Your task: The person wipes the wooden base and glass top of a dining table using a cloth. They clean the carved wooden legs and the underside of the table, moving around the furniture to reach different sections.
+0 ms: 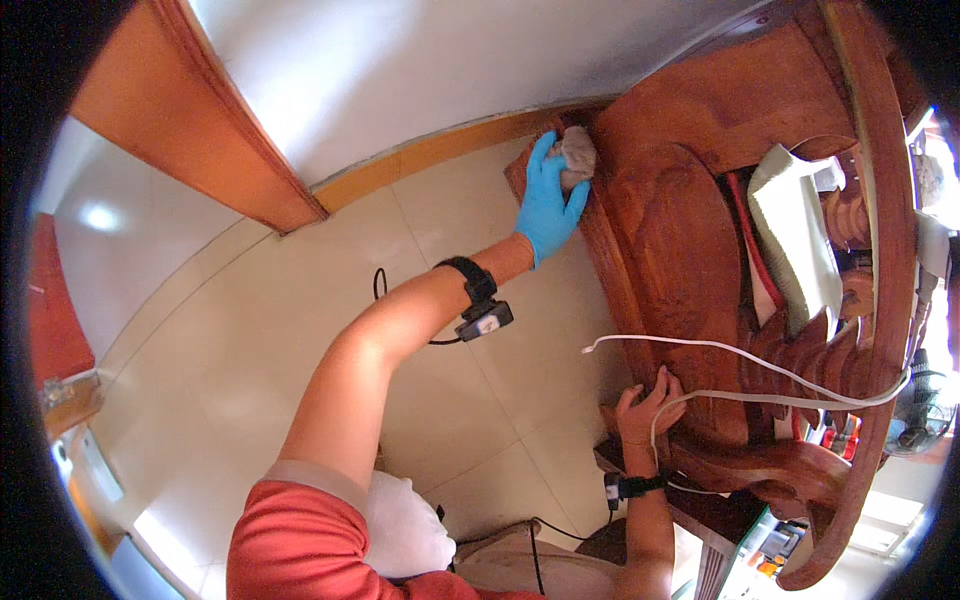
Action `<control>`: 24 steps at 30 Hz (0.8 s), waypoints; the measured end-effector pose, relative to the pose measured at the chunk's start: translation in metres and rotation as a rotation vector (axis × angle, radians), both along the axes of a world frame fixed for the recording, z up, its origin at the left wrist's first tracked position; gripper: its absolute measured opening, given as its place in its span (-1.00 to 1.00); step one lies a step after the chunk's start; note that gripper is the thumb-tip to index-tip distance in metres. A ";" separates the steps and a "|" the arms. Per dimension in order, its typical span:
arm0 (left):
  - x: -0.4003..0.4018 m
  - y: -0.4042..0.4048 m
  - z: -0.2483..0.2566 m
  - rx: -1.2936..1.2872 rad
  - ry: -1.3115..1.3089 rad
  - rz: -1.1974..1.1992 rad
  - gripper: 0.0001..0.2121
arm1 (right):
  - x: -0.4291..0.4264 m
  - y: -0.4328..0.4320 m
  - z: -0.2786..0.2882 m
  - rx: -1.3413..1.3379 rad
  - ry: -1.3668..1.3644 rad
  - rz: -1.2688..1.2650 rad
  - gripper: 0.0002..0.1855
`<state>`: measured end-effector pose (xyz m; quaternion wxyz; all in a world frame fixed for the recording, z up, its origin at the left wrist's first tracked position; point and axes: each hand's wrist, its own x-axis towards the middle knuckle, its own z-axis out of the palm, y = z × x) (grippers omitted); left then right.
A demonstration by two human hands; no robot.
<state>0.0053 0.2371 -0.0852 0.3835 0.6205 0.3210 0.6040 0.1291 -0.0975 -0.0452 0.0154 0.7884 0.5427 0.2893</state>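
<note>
My left hand [551, 202], in a blue disposable glove, grips a crumpled grey-beige cloth [577, 157]. The cloth is pressed against the far end of a carved reddish-brown wooden seat [667, 225], close to the wall. My right hand [649, 409] is bare, its fingers spread and resting at the near part of the same furniture; it appears to hold nothing. A white cable [720, 394] loops over the wood and passes across this hand. Both wrists wear black straps with small devices [484, 319].
Beige floor tiles [300, 322] lie to the left, bounded by a wooden skirting board [427, 161] and door frame [225, 127]. A white cushion or folded cloth [795, 232] rests among the chair slats. A fan [919, 420] and a glass-edged cabinet [750, 536] stand at right.
</note>
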 end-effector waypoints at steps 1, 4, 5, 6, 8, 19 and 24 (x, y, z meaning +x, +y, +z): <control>0.004 -0.005 -0.008 -0.050 -0.020 -0.011 -0.46 | 0.002 0.000 0.001 -0.005 -0.009 -0.001 -0.43; 0.006 -0.004 -0.024 -0.144 -0.063 -0.051 -0.40 | 0.002 -0.002 0.000 -0.027 0.006 -0.006 -0.42; 0.008 -0.003 -0.026 -0.171 -0.082 -0.043 -0.41 | 0.002 -0.003 0.000 -0.023 -0.011 0.003 -0.42; 0.009 0.003 -0.033 -0.247 -0.099 -0.042 -0.43 | -0.001 -0.001 0.001 -0.017 -0.022 0.016 -0.43; 0.011 0.022 -0.046 -0.394 -0.133 -0.039 -0.47 | -0.006 0.002 0.003 -0.013 -0.016 0.028 -0.43; -0.009 0.057 -0.145 -0.464 -0.039 -0.161 -0.81 | 0.006 0.007 -0.010 0.054 -0.022 0.106 -0.46; -0.019 -0.004 -0.149 -0.850 0.234 -1.118 -0.61 | -0.001 0.014 -0.001 0.031 0.121 0.086 -0.38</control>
